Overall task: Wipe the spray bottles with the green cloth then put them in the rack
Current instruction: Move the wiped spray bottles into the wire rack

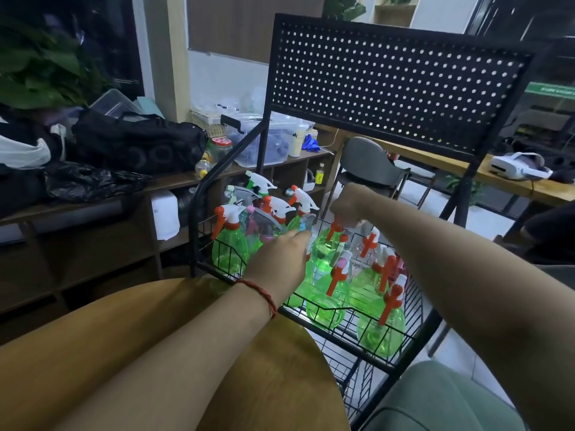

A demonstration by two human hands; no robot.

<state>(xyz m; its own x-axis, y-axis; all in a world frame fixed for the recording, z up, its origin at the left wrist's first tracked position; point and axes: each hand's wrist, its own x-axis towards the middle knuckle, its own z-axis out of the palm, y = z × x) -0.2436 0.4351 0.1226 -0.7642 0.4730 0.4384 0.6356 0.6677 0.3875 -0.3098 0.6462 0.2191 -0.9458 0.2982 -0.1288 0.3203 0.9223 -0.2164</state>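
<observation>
Several green spray bottles with red-and-white trigger heads stand packed in the black wire rack (415,309). My right hand (343,208) reaches over from the right and grips the sprayer head of one green bottle (325,251) near the basket's middle. My left hand (280,262), with a red string at the wrist, stretches into the basket. Its fingertips touch the grey sprayer head (308,220) of a neighbouring bottle. More bottles (230,247) fill the basket's left end, and others (381,334) stand at the near right. No green cloth is in sight.
A round wooden table (77,331) lies under my left forearm, touching the rack's front. The rack's black pegboard (389,88) rises behind the basket. A low shelf with black bags (137,141) stands at left, a grey chair (370,163) behind, a green seat (435,399) at bottom right.
</observation>
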